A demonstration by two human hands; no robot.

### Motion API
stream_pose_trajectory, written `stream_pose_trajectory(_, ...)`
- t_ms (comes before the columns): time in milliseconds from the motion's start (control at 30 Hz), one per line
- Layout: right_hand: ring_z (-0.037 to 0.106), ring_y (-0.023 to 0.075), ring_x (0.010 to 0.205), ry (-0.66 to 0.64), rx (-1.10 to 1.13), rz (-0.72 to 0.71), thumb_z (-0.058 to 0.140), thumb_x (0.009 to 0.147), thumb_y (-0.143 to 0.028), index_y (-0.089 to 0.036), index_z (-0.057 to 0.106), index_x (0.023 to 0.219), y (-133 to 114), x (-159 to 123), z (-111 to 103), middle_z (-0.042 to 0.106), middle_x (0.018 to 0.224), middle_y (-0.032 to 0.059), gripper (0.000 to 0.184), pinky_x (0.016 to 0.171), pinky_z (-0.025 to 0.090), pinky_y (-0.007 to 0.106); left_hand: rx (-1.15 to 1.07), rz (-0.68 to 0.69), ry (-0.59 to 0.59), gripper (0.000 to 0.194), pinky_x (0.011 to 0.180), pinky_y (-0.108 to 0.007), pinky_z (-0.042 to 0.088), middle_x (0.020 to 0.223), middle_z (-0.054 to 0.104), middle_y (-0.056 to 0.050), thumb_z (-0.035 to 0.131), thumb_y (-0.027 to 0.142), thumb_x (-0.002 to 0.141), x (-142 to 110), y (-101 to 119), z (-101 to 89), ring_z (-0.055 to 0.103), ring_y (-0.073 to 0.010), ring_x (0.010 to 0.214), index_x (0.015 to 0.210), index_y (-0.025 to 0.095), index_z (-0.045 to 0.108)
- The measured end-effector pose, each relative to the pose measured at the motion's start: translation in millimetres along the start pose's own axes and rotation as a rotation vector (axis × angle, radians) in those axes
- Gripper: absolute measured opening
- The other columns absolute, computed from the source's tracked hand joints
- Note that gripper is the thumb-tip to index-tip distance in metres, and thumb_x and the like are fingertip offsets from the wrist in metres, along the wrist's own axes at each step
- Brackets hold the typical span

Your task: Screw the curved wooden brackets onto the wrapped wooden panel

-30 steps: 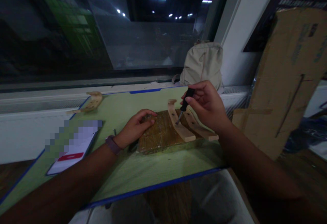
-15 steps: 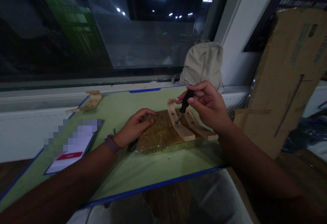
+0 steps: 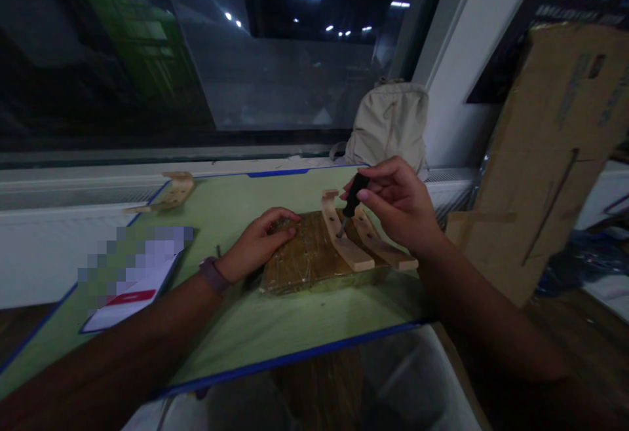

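My right hand (image 3: 400, 198) grips a black-handled screwdriver (image 3: 356, 196) by the upper end of its handle. The shaft slants down, its tip in or at a hole in a curved wooden piece (image 3: 354, 254). That piece lies across a brown wooden board (image 3: 297, 264) covered in clear plastic film. A second curved wooden piece (image 3: 386, 249) with holes sits beside it on the right. My left hand (image 3: 260, 241), with a band on the wrist, holds the board's left side, thumb on top; some of its fingers are hidden.
The green table (image 3: 230, 333) has a blue edge. At its far left corner lies another bent wooden part (image 3: 179, 192). A booklet (image 3: 147, 280), partly pixelated, is at the left. A pale backpack (image 3: 390, 123) stands behind the table; a large cardboard sheet (image 3: 545, 169) leans at the right.
My right hand has turned the screwdriver slightly, and its handle leans a little differently. The tip stays at the same hole. The left hand and board keep their places; the view shifted slightly.
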State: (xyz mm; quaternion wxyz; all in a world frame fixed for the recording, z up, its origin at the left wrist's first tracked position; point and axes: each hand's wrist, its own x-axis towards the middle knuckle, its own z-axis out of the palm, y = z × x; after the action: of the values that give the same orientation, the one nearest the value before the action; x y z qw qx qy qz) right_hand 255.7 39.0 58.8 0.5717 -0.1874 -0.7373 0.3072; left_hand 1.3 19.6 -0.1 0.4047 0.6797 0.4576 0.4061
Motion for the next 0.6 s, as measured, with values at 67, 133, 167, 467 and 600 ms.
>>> stream_pose_trajectory(67,0.068,0.0127,0.076,0.105,-0.097,-0.032,0.081,0.078,-0.036,-0.026,0.060,0.096,5,1,-3,0.065,0.085,-0.0026,0.030,0.071,0.059,0.028,0.009,-0.002,0.002,0.025,0.069,-0.030,0.043,0.098,0.065,-0.004,0.064,0.036,0.084,0,1,-0.3,0.056,-0.0192,0.081,0.102,0.020,0.065)
stream_pose_trajectory(133,0.065,0.0121,0.072,0.150,-0.151,-0.054,0.084,0.074,-0.034,-0.026,0.059,0.094,8,1,-5,0.061,0.081,-0.0039,0.033,0.069,0.058,0.027,0.018,0.005,0.003,0.025,0.067,-0.030,0.043,0.098,0.065,-0.004,0.064,0.036,0.084,0,0,-0.8,0.056,-0.0191,0.080,0.102,0.019,0.065)
stream_pose_trajectory(167,0.065,0.0122,0.072,0.136,-0.152,-0.054,0.083,0.076,-0.034,-0.026,0.058,0.095,8,0,-6,0.062,0.081,-0.0039,0.033,0.069,0.058,0.027,0.020,0.008,0.003,0.025,0.067,-0.030,0.043,0.099,0.065,-0.004,0.064,0.036,0.084,0,0,-1.1,0.056,-0.0191,0.080,0.103,0.020,0.065)
stream_pose_trajectory(467,0.074,0.0150,0.086,0.002,0.070,0.010,0.073,0.086,-0.034,-0.026,0.052,0.097,-7,-3,3,0.072,0.097,0.0002,0.025,0.080,0.063,0.032,0.017,-0.004,0.010,0.025,0.074,-0.032,0.046,0.104,0.068,-0.005,0.065,0.037,0.085,0,0,-0.3,0.061,-0.0206,0.086,0.103,0.020,0.066)
stream_pose_trajectory(600,0.065,0.0116,0.066,0.161,-0.105,-0.056,0.083,0.076,-0.032,-0.028,0.054,0.092,-3,-1,-1,0.061,0.078,-0.0052,0.033,0.060,0.059,0.025,0.001,-0.012,0.007,0.024,0.070,-0.031,0.046,0.100,0.069,-0.004,0.065,0.036,0.085,0,0,-0.6,0.061,-0.0195,0.082,0.103,0.020,0.066)
